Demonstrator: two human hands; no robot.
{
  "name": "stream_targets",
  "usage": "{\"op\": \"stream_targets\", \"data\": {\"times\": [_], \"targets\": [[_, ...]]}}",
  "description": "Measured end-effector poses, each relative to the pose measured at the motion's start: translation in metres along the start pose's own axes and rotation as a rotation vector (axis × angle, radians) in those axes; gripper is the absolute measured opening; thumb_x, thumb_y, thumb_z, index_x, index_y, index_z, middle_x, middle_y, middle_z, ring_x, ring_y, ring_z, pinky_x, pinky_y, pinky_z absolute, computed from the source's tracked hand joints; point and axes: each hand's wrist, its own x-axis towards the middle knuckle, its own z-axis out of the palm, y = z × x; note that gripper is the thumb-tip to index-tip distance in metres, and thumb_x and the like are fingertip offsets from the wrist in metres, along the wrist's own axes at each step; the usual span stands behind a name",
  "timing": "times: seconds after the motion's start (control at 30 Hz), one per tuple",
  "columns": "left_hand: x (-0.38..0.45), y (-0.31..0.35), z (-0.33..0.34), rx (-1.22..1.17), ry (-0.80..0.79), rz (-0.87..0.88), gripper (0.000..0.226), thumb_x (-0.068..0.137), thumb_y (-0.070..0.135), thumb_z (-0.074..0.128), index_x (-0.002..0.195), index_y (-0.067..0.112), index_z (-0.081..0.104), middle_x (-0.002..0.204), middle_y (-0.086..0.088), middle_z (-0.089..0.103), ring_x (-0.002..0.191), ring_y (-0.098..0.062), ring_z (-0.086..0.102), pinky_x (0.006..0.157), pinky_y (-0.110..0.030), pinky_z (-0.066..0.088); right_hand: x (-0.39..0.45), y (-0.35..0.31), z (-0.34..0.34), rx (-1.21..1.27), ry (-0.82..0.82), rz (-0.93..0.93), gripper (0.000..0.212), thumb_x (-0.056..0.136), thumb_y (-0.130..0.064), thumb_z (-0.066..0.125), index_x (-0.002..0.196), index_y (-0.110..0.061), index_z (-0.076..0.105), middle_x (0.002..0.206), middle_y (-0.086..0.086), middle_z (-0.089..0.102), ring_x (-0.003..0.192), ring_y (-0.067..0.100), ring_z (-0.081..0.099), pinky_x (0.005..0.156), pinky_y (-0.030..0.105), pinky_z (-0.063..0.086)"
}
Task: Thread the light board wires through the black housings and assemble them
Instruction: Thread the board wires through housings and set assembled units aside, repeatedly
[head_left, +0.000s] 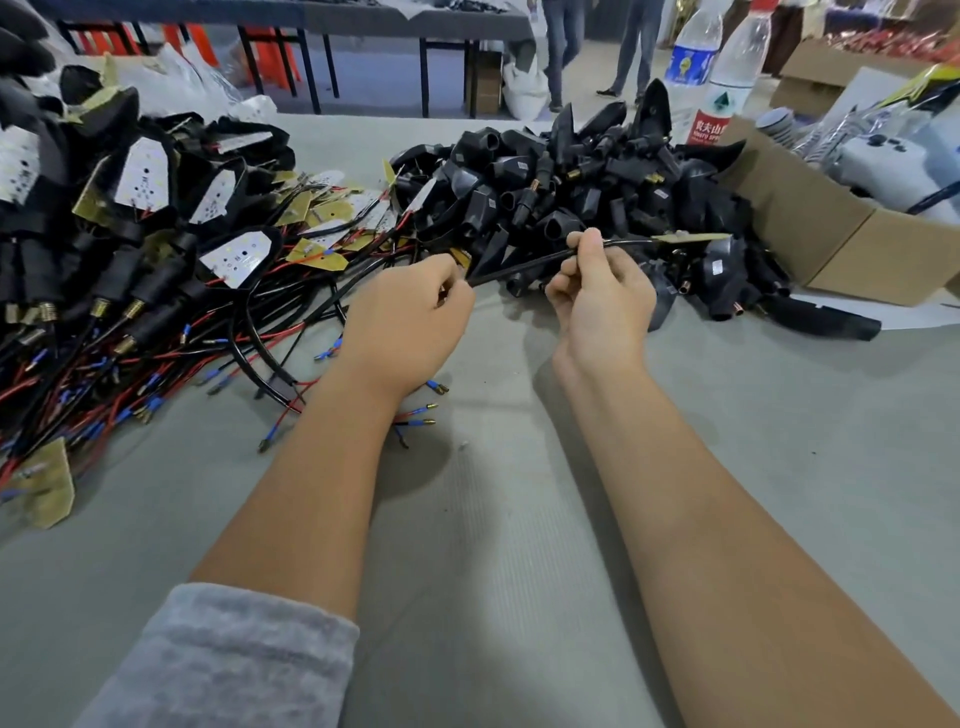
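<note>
Nearest the viewer, two bare forearms reach forward over a grey table (498, 545); a grey sleeve (223, 660) covers the left arm near the elbow. The left hand (410, 317) is curled, its fingertips pinching the near end of a black sleeved wire (524, 267). The right hand (602, 296) pinches the same wire farther along, between thumb and forefinger, palm toward the viewer. The wire runs up and to the right to a yellowish light board (691, 237), held edge-on just above the table. To the left lies a heap of assembled units (145, 249) with white boards and red and black leads. Behind the hands lies a pile of black housings (582, 182). At right stands an open cardboard box (831, 234). Farther back stand two plastic bottles (717, 67).
</note>
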Motion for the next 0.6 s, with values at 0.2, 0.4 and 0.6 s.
{"op": "stream_targets", "data": {"times": [0.2, 0.4, 0.6], "targets": [[0.008, 0.002, -0.010, 0.167, -0.082, -0.060, 0.023, 0.096, 0.024, 0.040, 0.089, 0.023, 0.062, 0.071, 0.005, 0.058, 0.066, -0.011, 0.053, 0.050, -0.028, 0.033, 0.008, -0.012, -0.014, 0.010, 0.213, -0.080, 0.036, 0.094, -0.022, 0.065, 0.066, -0.013, 0.043, 0.051, -0.004, 0.049, 0.044, 0.009, 0.044, 0.050, 0.020, 0.044], [0.004, 0.022, 0.003, 0.079, -0.099, 0.051, 0.025, 0.099, 0.032, 0.041, 0.092, 0.018, 0.060, 0.072, 0.004, 0.057, 0.074, -0.020, 0.053, 0.057, -0.033, 0.033, 0.002, -0.008, -0.008, -0.080, -0.147, 0.078, 0.012, 0.094, -0.013, 0.062, 0.086, -0.004, 0.062, 0.058, -0.001, 0.054, 0.047, 0.007, 0.046, 0.050, 0.020, 0.041], [-0.003, 0.019, 0.020, 0.012, -0.136, 0.108, 0.027, 0.103, 0.031, 0.041, 0.101, 0.020, 0.065, 0.076, 0.005, 0.060, 0.073, -0.016, 0.052, 0.054, -0.023, 0.032, -0.004, -0.004, -0.005, -0.370, 0.100, -0.234, 0.025, 0.095, -0.021, 0.059, 0.070, -0.015, 0.058, 0.064, 0.001, 0.054, 0.059, 0.013, 0.049, 0.059, 0.029, 0.042]]}}
